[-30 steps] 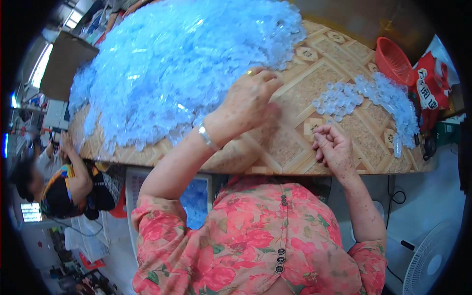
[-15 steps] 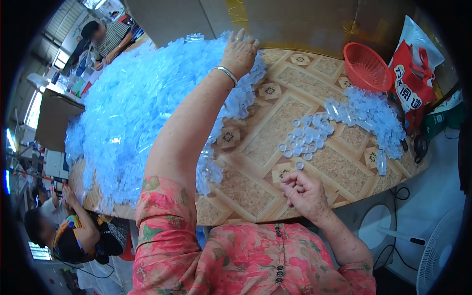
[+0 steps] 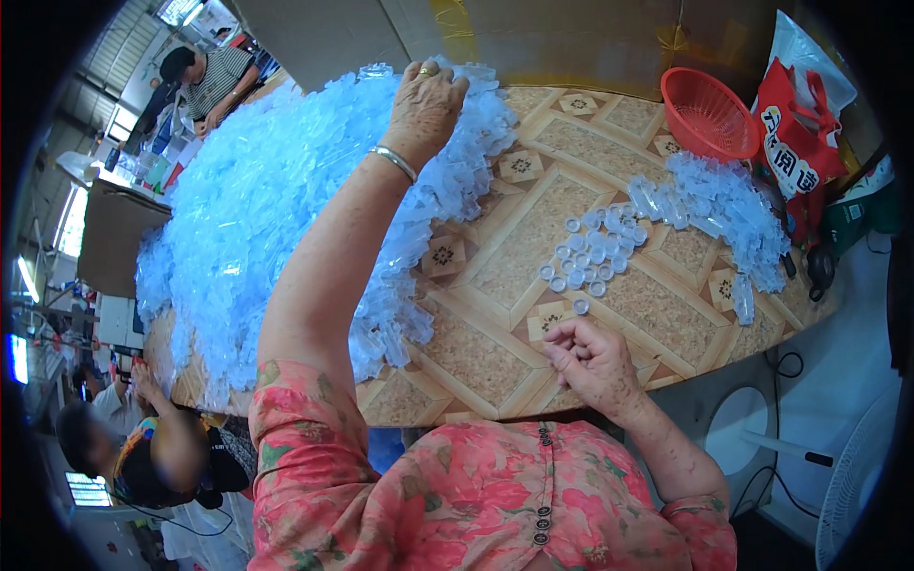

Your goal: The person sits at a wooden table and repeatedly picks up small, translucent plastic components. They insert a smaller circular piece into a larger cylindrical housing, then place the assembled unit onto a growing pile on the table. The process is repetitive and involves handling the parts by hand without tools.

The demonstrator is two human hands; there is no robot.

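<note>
My left hand [image 3: 428,103], with a metal bangle at the wrist and a ring, lies over the far right part of a big heap of clear bluish plastic pieces [image 3: 276,190]. Its fingers curl down into the pieces, and whatever they grip is hidden. Close to the table's front edge rests my right hand [image 3: 598,369], its fingers bent in towards the thumb; I cannot make out anything in them. Just beyond it lie several small round clear caps [image 3: 581,257], one [image 3: 581,306] apart from the others and nearest the fingers.
A smaller pile of clear pieces [image 3: 728,205] lies at the right, below a red plastic basket [image 3: 706,114] and a red bag [image 3: 795,133]. Tall cardboard [image 3: 571,52] stands along the back. Two people sit at the left. A white fan [image 3: 862,485] stands at lower right.
My left hand has drawn a little left on the heap, and its fingers have curled from stretched to bent. The right hand has hardly moved.
</note>
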